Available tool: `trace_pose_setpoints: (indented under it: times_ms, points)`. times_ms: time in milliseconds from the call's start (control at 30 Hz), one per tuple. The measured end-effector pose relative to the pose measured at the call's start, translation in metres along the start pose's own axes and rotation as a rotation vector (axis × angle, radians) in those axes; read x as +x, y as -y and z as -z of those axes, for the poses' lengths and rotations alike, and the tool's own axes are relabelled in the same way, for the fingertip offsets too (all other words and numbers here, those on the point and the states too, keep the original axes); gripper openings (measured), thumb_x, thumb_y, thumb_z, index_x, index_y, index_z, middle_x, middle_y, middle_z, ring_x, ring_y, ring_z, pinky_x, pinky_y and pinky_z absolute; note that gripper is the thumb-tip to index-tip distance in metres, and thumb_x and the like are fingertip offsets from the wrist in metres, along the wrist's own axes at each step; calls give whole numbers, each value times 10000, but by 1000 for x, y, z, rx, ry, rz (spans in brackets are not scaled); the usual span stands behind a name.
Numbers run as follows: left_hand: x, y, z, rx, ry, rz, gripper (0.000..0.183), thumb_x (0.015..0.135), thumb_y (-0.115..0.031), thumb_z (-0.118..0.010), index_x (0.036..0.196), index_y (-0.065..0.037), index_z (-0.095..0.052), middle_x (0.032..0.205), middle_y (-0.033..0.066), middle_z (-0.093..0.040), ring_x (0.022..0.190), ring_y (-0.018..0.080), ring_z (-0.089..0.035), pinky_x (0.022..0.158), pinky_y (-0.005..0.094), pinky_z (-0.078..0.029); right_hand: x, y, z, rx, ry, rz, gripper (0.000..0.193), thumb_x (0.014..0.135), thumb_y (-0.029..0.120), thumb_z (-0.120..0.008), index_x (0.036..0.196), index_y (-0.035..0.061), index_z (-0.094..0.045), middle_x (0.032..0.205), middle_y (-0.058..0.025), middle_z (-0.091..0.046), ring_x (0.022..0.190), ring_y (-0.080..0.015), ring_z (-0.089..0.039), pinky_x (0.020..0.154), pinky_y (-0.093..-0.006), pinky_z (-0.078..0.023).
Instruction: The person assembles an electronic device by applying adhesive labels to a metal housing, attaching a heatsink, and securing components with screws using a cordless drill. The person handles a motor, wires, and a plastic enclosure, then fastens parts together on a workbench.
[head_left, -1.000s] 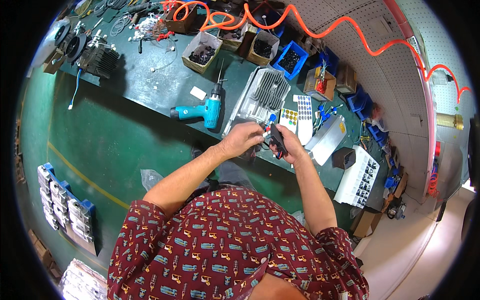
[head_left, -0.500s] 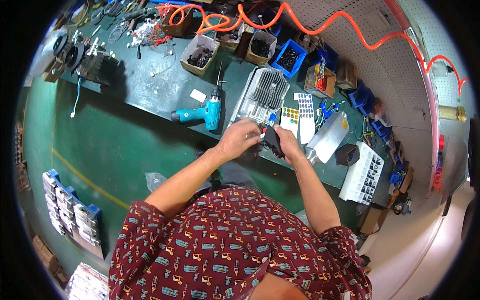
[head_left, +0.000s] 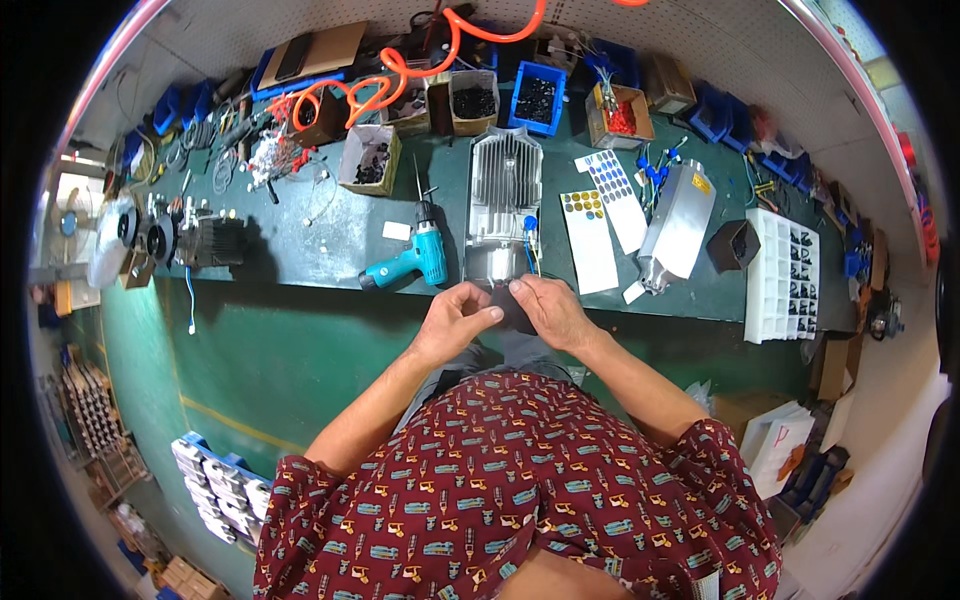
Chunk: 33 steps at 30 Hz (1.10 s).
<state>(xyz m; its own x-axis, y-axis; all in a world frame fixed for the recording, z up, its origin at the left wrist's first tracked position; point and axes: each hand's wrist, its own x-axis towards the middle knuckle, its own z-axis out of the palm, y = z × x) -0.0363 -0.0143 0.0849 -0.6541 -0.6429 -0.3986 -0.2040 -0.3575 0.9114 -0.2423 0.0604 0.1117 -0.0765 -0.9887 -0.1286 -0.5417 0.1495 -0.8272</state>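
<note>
A small black piece (head_left: 513, 312) is between my two hands at the table's front edge. My right hand (head_left: 556, 315) grips it, thumb on top. My left hand (head_left: 455, 322) closes on its other side, thumb and fingers bent around the edge. What lies underneath the piece is hidden by my fingers. Right beyond it, a silver finned metal housing (head_left: 507, 180) lies lengthwise on the table, with a blue part (head_left: 530, 224) and thin wires by its near right side. A teal cordless drill (head_left: 428, 250) lies left of the housing, its long bit pointing away.
Sticker sheets (head_left: 590, 235) and a second silver housing (head_left: 680, 225) lie to the right, before a white compartment tray (head_left: 765, 275). Boxes of small black parts, including a blue bin (head_left: 537, 98), stand along the back. An orange coiled hose (head_left: 400, 68) hangs above them.
My left hand, apart from the black piece before, has come to it and taken hold beside my right hand. The piece now sits in front of the housing. My view has turned and straightened.
</note>
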Motion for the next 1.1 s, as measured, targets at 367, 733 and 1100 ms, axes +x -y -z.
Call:
trace_pose_setpoints:
  times_ms: [367,733,1100]
  points:
    - [41,-17,14,38,105,86,339,953,-222,-723,1171,6,-598,1035,52,-677,908,116,-653,720,277,-565,31,-17,38,185,8,-112,388,1028,330,-504,946,-27,-632,900,-240,-640,840,-411,-625,769,-432,-496]
    - [70,17,16,-133,-68,287,337,949,-383,-738,1025,-77,-617,888,-18,-600,722,81,-567,656,264,-530,23,-58,42,65,88,-39,370,920,357,-711,950,-10,-672,787,-119,-689,708,-239,-644,677,-372,-517]
    - [77,27,9,-140,-143,256,383,917,-426,-760,991,-76,-622,883,-3,-605,682,95,-560,607,259,-528,45,-58,58,-330,311,-43,668,835,665,-687,740,4,-689,661,-188,-652,665,-349,-660,623,-449,-506]
